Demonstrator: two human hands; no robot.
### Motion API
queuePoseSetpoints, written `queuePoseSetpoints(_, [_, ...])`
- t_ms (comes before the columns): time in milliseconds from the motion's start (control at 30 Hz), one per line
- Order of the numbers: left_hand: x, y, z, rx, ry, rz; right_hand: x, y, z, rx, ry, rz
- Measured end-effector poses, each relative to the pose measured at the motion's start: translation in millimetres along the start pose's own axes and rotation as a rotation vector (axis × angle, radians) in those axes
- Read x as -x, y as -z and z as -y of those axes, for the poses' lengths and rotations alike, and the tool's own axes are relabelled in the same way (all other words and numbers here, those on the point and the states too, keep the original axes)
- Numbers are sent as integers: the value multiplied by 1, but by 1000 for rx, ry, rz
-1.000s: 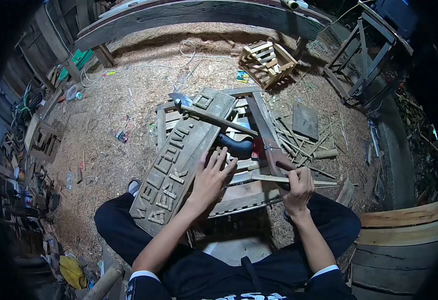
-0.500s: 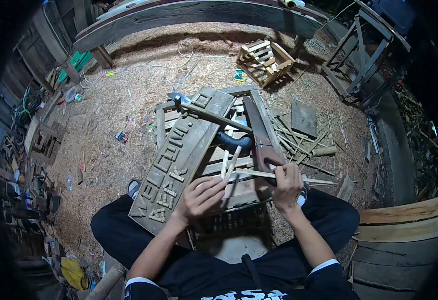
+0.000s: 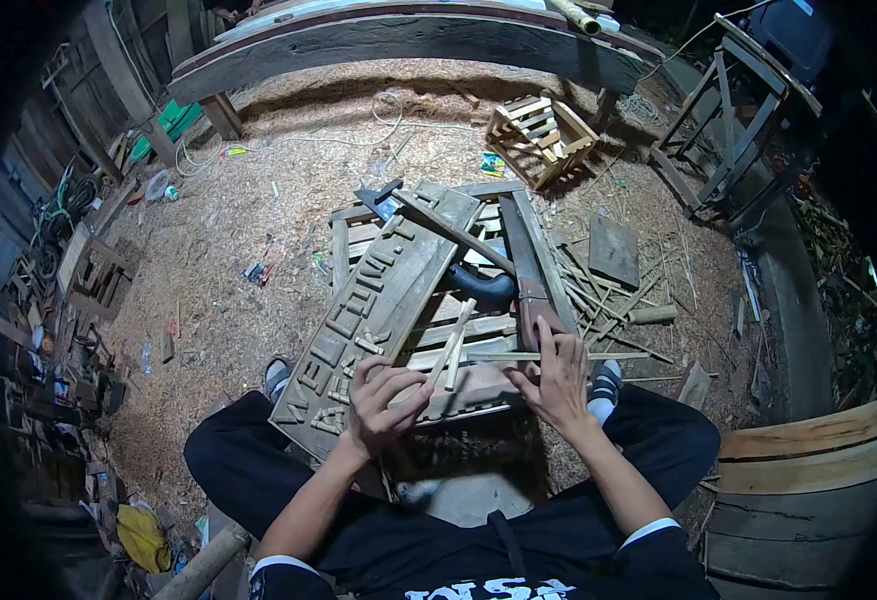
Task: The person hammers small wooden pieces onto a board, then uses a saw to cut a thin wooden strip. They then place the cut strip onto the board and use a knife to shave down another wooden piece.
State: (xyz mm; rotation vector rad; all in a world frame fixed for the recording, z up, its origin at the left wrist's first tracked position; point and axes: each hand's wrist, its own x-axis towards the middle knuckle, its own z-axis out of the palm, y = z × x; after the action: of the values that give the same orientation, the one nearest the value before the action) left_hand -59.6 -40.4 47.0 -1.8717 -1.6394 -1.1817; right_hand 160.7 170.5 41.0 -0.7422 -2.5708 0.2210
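Observation:
My left hand (image 3: 384,402) is held over the lower part of a wooden sign board (image 3: 409,280), fingers bent but apart, by the lower ends of two short wooden strips (image 3: 456,350). Raised letters on the board read "WELCOM"; small wood pieces form more letters beneath. Fingers spread, my right hand (image 3: 559,385) hovers by a longer thin strip (image 3: 599,356) that passes beneath its fingertips. A handsaw (image 3: 527,245) with a brown handle lies just beyond it. A hammer (image 3: 454,230) rests across the board, its dark grip (image 3: 484,287) partly over the slats.
Under the board is a slatted wooden frame (image 3: 541,240). Thin offcuts (image 3: 619,300) and a square plank (image 3: 614,250) lie right. A slatted crate (image 3: 544,140) stands ahead, before a long bench (image 3: 409,55). Shavings cover the floor; planks (image 3: 819,440) sit at right.
Both hands have loosened, and their fingers are now further apart. The short strips lie closer together and the long strip lies flatter. The whole view has shifted slightly.

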Motion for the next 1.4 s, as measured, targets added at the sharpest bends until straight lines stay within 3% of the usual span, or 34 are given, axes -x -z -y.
queuePoseSetpoints(133, [-2, -3, 2, 24, 53, 14, 4, -1, 16, 78, 117, -44])
queuePoseSetpoints(267, [2, -12, 7, 63, 78, -60, 8, -10, 39, 96, 195, 85])
queuePoseSetpoints(367, [-3, -17, 5, 147, 215, -81, 6, -26, 44, 134, 312, 83])
queuePoseSetpoints(533, [-9, -21, 0, 302, 376, -36, -2, -21, 55, 60, 239, 91])
queuePoseSetpoints(667, [-2, -28, -2, 422, 545, 8, -11, -6, 55, -194, 221, 53])
queuePoseSetpoints(733, [-7, -28, -8, 505, 750, 28, -15, -4, 51, -281, 208, 4])
queuePoseSetpoints(800, [-7, -31, -5, 510, 703, 18, -17, -5, 45, -407, 183, -78])
queuePoseSetpoints(967, [-8, -37, -6, 670, 903, -119, -17, -7, 44, -419, 132, -91])
queuePoseSetpoints(1067, [-3, -35, -4, 714, 961, -91, -20, -5, 46, -512, 108, -175])
queuePoseSetpoints(1167, [9, -41, -2, 605, 868, -98, -25, 2, 42, -528, 158, -291])
queuePoseSetpoints(1267, [10, -44, -17, 582, 786, -103, -27, 3, 36, -530, 188, -261])
queuePoseSetpoints(1300, [16, -48, -23, 643, 883, -60, -26, 1, 36, -531, 188, -260])
queuePoseSetpoints(1400, [27, -54, -29, 538, 657, -8, -22, -3, 37, -524, 250, -202])
